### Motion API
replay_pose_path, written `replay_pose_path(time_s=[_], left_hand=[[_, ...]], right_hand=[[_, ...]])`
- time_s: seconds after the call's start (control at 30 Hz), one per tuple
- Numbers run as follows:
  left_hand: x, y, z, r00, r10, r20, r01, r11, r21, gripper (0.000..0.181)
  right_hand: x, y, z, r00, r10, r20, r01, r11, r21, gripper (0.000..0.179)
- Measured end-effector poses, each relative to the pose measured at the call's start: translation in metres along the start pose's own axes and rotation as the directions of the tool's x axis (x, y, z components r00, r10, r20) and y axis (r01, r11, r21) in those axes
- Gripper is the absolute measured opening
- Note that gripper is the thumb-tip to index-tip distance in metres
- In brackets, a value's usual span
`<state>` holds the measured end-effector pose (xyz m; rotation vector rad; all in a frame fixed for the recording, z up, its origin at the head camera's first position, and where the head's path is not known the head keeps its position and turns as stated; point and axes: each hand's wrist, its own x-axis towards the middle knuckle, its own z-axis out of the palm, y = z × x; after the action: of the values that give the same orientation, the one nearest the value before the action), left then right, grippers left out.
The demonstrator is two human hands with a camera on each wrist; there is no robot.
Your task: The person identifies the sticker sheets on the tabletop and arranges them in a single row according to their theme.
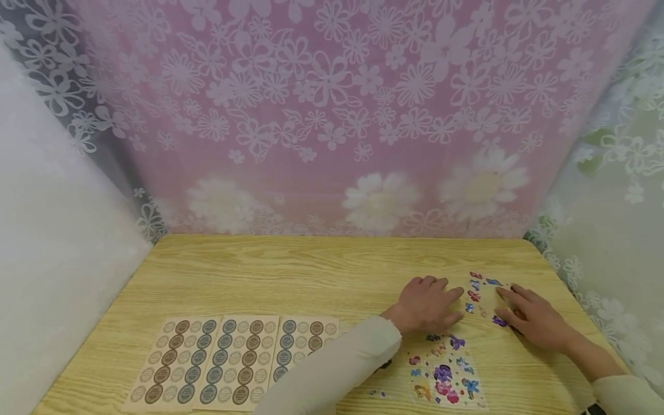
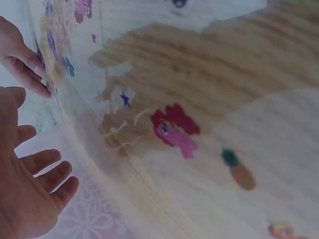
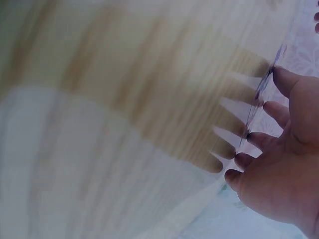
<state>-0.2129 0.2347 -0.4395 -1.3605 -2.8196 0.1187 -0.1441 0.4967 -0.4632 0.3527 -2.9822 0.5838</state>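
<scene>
A clear sheet of small colourful pony stickers (image 1: 474, 295) lies on the table at the right, between the two hands. My left hand (image 1: 427, 304) is at its left side, fingers spread and fairly straight, holding nothing that I can see. On the sheet's right side, the fingertips of my right hand (image 1: 536, 320) touch down, with the palm raised. The right wrist view shows that hand (image 3: 284, 144) with its fingertips along a thin sheet edge. Closer to me is a second clear pony sticker sheet (image 1: 443, 372), partly behind the left forearm.
Three sheets of round brown, blue and cream labels lie side by side at the front left; the left sleeve covers part of the rightmost label sheet (image 1: 290, 337). The wooden table (image 1: 290, 271) ends at a pink floral curtain (image 1: 311, 144). Pale drapes hang on both sides.
</scene>
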Motion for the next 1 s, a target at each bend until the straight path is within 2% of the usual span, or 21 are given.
replay_pose_path(time_s=[0.1,0.2,0.27,0.33,0.4,0.53,0.6,0.7,0.8,0.97,1.0], left_hand=[[0.002,0.001,0.001,1.000,-0.002,-0.009,0.002,1.000,-0.024,0.054],[0.005,0.002,0.001,1.000,-0.008,-0.028,0.006,0.996,-0.084,0.054],[0.009,0.003,0.001,0.999,-0.017,-0.036,0.011,0.988,-0.156,0.053],[0.013,0.004,0.000,0.999,-0.025,-0.040,0.014,0.966,-0.259,0.052],[0.019,0.006,0.001,0.999,-0.035,-0.038,0.018,0.926,-0.377,0.052],[0.032,0.010,0.005,0.997,-0.074,-0.036,0.039,0.812,-0.582,0.053],[0.038,0.010,0.007,0.992,-0.117,-0.039,0.064,0.760,-0.647,0.053],[0.045,0.009,0.011,0.982,-0.184,-0.035,0.105,0.697,-0.710,0.050],[0.051,0.006,0.011,0.973,-0.229,-0.026,0.131,0.641,-0.756,0.049],[0.062,0.009,0.010,0.967,-0.254,-0.016,0.138,0.577,-0.805,0.050],[0.065,0.010,0.011,0.966,-0.256,-0.011,0.143,0.574,-0.806,0.050]], right_hand=[[-0.003,0.002,-0.001,0.999,-0.014,-0.029,0.014,1.000,0.014,0.049],[-0.007,0.008,-0.005,0.999,0.023,-0.038,-0.021,0.998,0.059,0.048],[-0.010,0.014,-0.009,0.997,0.071,-0.041,-0.067,0.993,0.095,0.049],[-0.013,0.020,-0.013,0.993,0.100,-0.060,-0.093,0.990,0.106,0.049],[-0.015,0.025,-0.017,0.989,0.127,-0.069,-0.118,0.986,0.121,0.049],[-0.016,0.031,-0.022,0.985,0.163,-0.064,-0.152,0.977,0.148,0.055],[-0.013,0.030,-0.022,0.982,0.187,-0.042,-0.179,0.973,0.145,0.060],[-0.008,0.026,-0.019,0.974,0.228,-0.003,-0.226,0.964,0.140,0.068],[-0.003,0.022,-0.018,0.962,0.272,0.029,-0.274,0.951,0.145,0.074],[-0.001,0.023,-0.019,0.950,0.312,0.027,-0.312,0.938,0.149,0.076],[-0.001,0.024,-0.018,0.948,0.318,0.027,-0.318,0.936,0.149,0.076]])
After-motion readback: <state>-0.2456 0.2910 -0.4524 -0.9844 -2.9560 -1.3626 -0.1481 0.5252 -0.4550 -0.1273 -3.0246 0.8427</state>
